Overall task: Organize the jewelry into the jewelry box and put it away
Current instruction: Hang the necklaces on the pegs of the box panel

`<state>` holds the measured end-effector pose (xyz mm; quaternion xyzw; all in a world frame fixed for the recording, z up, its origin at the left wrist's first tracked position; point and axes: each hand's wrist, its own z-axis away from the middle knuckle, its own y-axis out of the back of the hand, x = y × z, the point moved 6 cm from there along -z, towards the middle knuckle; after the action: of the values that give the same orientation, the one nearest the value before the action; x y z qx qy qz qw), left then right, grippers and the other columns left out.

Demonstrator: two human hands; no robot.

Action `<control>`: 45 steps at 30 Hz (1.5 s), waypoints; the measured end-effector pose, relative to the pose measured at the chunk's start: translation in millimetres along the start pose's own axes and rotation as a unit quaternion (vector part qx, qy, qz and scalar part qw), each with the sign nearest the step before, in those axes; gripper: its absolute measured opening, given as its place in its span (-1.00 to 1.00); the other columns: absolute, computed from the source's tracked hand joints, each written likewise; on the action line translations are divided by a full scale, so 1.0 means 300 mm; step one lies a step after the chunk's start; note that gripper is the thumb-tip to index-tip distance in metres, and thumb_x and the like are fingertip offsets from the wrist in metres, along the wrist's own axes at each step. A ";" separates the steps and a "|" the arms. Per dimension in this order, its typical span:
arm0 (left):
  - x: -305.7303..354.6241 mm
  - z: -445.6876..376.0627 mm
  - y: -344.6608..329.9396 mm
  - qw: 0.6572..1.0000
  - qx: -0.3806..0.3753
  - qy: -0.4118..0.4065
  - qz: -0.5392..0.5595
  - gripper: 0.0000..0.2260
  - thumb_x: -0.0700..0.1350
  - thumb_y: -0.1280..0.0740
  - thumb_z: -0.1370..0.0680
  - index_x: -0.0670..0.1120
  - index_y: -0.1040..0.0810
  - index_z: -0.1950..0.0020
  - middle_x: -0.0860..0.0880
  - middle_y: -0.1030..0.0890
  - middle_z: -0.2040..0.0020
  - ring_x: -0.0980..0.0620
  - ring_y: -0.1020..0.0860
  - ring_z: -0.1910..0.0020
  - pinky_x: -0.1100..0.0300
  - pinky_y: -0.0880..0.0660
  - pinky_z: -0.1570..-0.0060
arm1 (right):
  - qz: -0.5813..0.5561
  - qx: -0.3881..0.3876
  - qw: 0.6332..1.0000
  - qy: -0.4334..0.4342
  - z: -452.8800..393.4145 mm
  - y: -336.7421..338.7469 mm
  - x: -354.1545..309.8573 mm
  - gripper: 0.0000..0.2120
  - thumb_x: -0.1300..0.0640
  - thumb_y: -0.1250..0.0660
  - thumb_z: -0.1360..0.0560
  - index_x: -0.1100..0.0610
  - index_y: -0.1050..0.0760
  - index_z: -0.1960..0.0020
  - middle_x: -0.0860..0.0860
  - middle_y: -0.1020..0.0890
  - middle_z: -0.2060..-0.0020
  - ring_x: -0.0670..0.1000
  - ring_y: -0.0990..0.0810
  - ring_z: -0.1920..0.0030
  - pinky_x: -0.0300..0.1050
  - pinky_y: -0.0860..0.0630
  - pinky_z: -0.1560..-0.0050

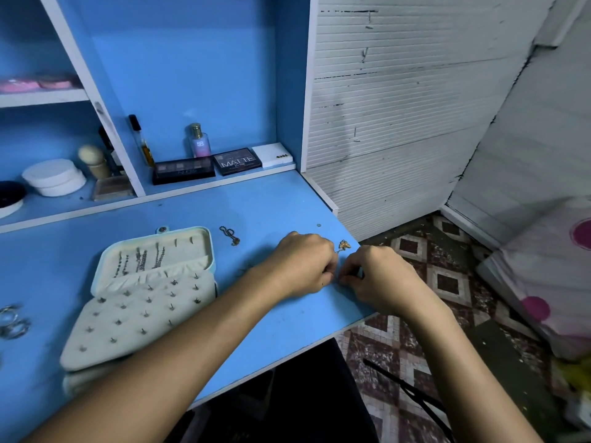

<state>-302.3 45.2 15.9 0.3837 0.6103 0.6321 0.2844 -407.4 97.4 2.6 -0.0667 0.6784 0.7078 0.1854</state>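
A cream jewelry box (140,302) lies open on the blue desk (281,324), with several chains hanging in its lid and several studs pinned on its front panel. Right of it, my left hand (300,266) and my right hand (374,276) meet near the desk's right edge, fingers curled, pinching the thin chain of a gold necklace whose pendant (344,245) lies just beyond my knuckles. A second dark chain necklace (231,235) lies loose behind the box. Silver rings (12,321) sit at the far left edge.
Makeup palettes (184,170), a perfume bottle (200,141) and a white box (275,155) stand on the low shelf behind. White round containers (54,177) fill the left shelf. The desk ends just right of my hands, above a patterned tile floor (425,282).
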 end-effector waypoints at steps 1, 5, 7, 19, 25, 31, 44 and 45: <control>0.008 -0.001 -0.004 1.000 -0.005 -0.005 -0.015 -0.87 -0.08 -0.26 -0.58 0.04 -0.61 0.02 0.07 -0.56 -0.03 0.00 -0.51 -0.10 0.13 -0.26 0.04 | 0.008 -0.001 1.000 -0.001 0.000 -0.002 -0.001 -0.92 0.03 -0.39 -0.48 -0.13 -0.57 0.18 -0.09 -0.63 0.08 0.03 -0.59 0.02 -0.02 -0.56 0.05; 0.017 0.000 -0.030 0.997 -0.048 -0.010 -0.060 -0.82 -0.08 -0.17 -0.63 -0.05 -0.53 -0.13 -0.03 -0.51 -0.14 -0.04 -0.44 -0.18 0.06 -0.33 -0.05 | 0.034 -0.009 0.999 0.006 0.004 -0.018 -0.010 -0.92 0.08 -0.31 -0.53 -0.07 -0.56 0.04 -0.08 -0.56 -0.02 0.01 -0.55 -0.06 -0.11 -0.42 0.09; 0.005 0.007 -0.034 0.997 -0.073 0.004 -0.032 -0.86 -0.09 -0.16 -0.64 -0.07 -0.48 -0.10 -0.05 -0.49 -0.14 -0.04 -0.43 -0.19 0.04 -0.37 -0.12 | 0.019 -0.004 1.000 0.003 0.008 -0.011 -0.008 -0.92 0.13 -0.29 -0.54 -0.02 -0.54 0.04 -0.05 -0.56 -0.01 0.04 -0.55 -0.05 -0.08 -0.46 0.06; -0.079 0.036 0.120 0.975 -0.021 0.097 0.199 -0.90 -0.06 -0.19 -0.63 -0.03 -0.48 -0.03 0.14 -0.47 0.19 0.21 -0.43 0.32 0.35 -0.29 0.40 | -0.150 0.046 0.986 0.050 -0.001 0.094 -0.056 -0.86 0.18 -0.28 -0.59 0.00 -0.58 -0.05 -0.18 -0.61 0.20 -0.22 -0.55 0.19 -0.47 -0.39 0.23; -0.125 0.066 0.186 0.969 0.008 0.120 0.218 -0.87 0.01 -0.19 -0.64 0.01 -0.48 -0.04 0.13 -0.55 0.13 0.20 -0.45 0.32 0.29 -0.33 0.37 | -0.158 0.039 0.985 0.054 -0.010 0.140 -0.123 -0.86 0.11 -0.28 -0.57 0.00 -0.62 0.04 -0.10 -0.64 0.22 -0.08 -0.56 0.34 -0.20 -0.48 0.27; -0.182 0.104 0.266 0.951 0.053 0.132 0.276 -0.88 0.02 -0.22 -0.62 0.01 -0.49 0.03 -0.02 -0.66 -0.02 -0.04 -0.60 0.10 -0.03 -0.55 0.04 | -0.199 0.031 0.978 0.056 -0.045 0.160 -0.157 -0.88 0.10 -0.30 -0.55 -0.03 -0.61 0.10 -0.05 -0.67 0.20 -0.12 -0.49 0.43 -0.17 -0.49 0.34; -0.323 0.205 0.359 0.900 0.126 0.157 0.387 -0.88 -0.13 -0.21 -0.65 -0.03 -0.50 0.06 0.20 -0.63 0.21 0.31 -0.52 0.22 0.27 -0.40 0.15 | -0.325 -0.010 0.942 0.084 -0.109 0.174 -0.256 -0.87 0.15 -0.32 -0.60 0.02 -0.62 0.06 0.04 -0.70 0.17 0.18 -0.63 0.04 0.05 -0.59 0.05; -0.334 0.216 0.367 0.895 0.135 0.161 0.393 -0.88 -0.15 -0.22 -0.64 -0.02 -0.50 0.07 0.17 -0.62 0.20 0.31 -0.51 0.24 0.31 -0.38 0.18 | -0.330 -0.010 0.940 0.091 -0.114 0.176 -0.264 -0.87 0.14 -0.32 -0.61 0.03 -0.63 0.04 0.08 -0.70 0.13 0.18 -0.63 0.02 0.08 -0.60 0.02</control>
<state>-182.1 -12.2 108.4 0.5202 0.5266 0.6568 -0.1439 -358.4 49.6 77.2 -0.3528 0.6253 0.6047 0.3448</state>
